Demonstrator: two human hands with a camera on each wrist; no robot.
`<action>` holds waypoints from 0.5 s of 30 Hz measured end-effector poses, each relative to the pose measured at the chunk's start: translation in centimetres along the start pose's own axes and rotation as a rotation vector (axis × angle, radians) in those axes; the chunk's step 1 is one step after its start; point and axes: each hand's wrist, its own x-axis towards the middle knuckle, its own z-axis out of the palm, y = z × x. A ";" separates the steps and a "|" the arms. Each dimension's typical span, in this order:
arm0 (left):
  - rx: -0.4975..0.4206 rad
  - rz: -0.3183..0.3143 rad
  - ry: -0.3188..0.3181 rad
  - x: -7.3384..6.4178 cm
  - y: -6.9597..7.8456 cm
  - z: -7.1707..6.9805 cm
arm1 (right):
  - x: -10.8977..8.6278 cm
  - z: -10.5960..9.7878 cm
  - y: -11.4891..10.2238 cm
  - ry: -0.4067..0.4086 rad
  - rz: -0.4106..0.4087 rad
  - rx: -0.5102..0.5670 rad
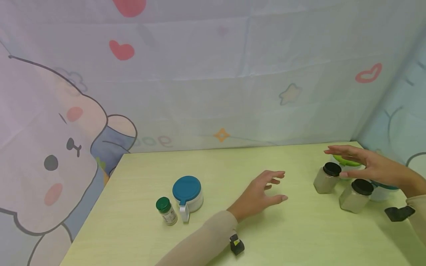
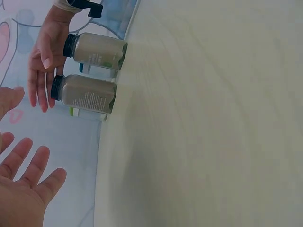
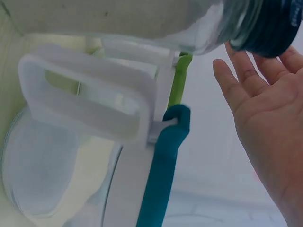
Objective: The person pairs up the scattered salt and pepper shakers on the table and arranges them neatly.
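A green-capped clear shaker (image 1: 167, 212), its label illegible, stands beside a blue-lidded, handled white pot (image 1: 189, 194) on a pale yellow-green table (image 1: 283, 240). Mid-table, a person's left hand (image 1: 259, 194) hovers empty, fingers relaxed. At right, the empty, loosely spread right hand (image 1: 369, 166) hangs over two black-capped clear jars (image 1: 325, 180) with unreadable white print, near lime-lidded (image 1: 347, 160) and teal-lidded pots (image 1: 381, 194).

In the head view, the table (image 1: 293, 236) is lit softly and fairly evenly, and a diffuse shadow is cast below the right sleeve (image 1: 420, 218). The left wrist view is rendered dimmer and greyer, with a soft-edged shadow spread across the table. In the right wrist view, colours are muted, and a pale sheen is caught on the shoulder of the glass jar (image 3: 118, 19).
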 end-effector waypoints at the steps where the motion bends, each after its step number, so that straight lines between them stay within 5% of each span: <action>1: 0.000 0.000 0.002 0.1 0.0 0.1 | -0.1 0.0 0.1 0.004 0.013 -0.004; 15: -0.013 -0.004 -0.002 2.1 -0.6 1.2 | -0.5 -0.9 2.0 0.040 0.088 -0.029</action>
